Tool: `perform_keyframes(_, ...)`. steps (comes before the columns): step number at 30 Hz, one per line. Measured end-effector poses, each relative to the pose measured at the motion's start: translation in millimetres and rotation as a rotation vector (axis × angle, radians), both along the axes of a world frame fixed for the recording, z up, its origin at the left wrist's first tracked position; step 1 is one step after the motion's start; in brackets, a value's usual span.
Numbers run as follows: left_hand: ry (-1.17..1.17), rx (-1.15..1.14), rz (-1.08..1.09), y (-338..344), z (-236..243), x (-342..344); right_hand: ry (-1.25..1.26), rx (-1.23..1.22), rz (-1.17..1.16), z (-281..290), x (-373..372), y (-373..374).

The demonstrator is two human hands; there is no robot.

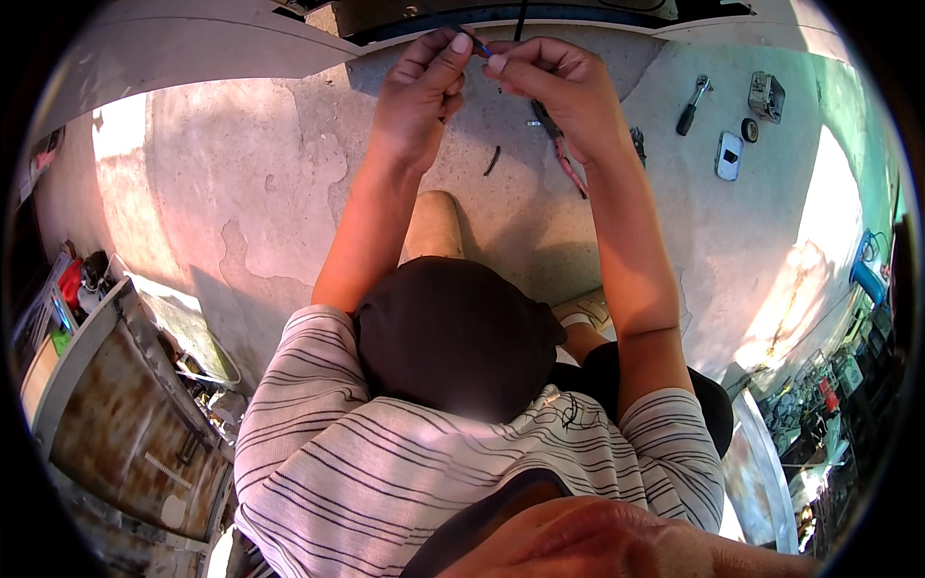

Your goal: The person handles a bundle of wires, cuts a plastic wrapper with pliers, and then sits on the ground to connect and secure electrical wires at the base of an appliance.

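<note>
Both hands are raised at the top of the view, near the edge of a white panel. My left hand (pixel 424 87) pinches a thin dark wire (pixel 444 23) between thumb and fingers. Close beside it, my right hand (pixel 564 87) pinches the wire at a short blue section (pixel 487 52). Below my right hand, pliers with red handles (pixel 564 164) lie on the concrete floor, partly hidden by it. A short black strip (pixel 492 160) lies nearby, and another dark object (pixel 638 143) shows beside my right wrist.
At right lie a ratchet (pixel 694 106), metal box (pixel 766 96), black tape roll (pixel 750 130), silver rectangular device (pixel 729 155) and blue tool (pixel 867 275). Rusty metal panels (pixel 116 385) lean at lower left; cluttered parts (pixel 833 414) fill the lower right. The white panel (pixel 241 53) spans the top.
</note>
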State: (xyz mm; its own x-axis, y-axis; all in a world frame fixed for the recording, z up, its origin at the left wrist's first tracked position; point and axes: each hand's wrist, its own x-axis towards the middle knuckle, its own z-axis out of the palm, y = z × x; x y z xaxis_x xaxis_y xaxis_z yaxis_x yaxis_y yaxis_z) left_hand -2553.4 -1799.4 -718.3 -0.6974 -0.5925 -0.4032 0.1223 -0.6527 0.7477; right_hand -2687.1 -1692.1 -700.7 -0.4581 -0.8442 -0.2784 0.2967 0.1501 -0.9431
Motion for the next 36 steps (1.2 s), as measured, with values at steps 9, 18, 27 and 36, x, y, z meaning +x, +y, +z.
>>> perform_keyframes(9, -0.007, -0.017, 0.004, 0, -1, 0, 0.031, -0.004, 0.001, -2, 1, -1)
perform_keyframes(18, -0.135, -0.173, -0.021, 4, 4, -3, 0.212, -0.066, -0.124, -7, 8, -5)
perform_keyframes(27, -0.034, -0.134, 0.013, 0, -1, 1, 0.631, 0.031, 0.002, -11, -3, -2)
perform_keyframes(36, -0.02, -0.242, 0.228, 7, -5, -4, 0.674, -0.043, -0.006, -19, -11, -2)
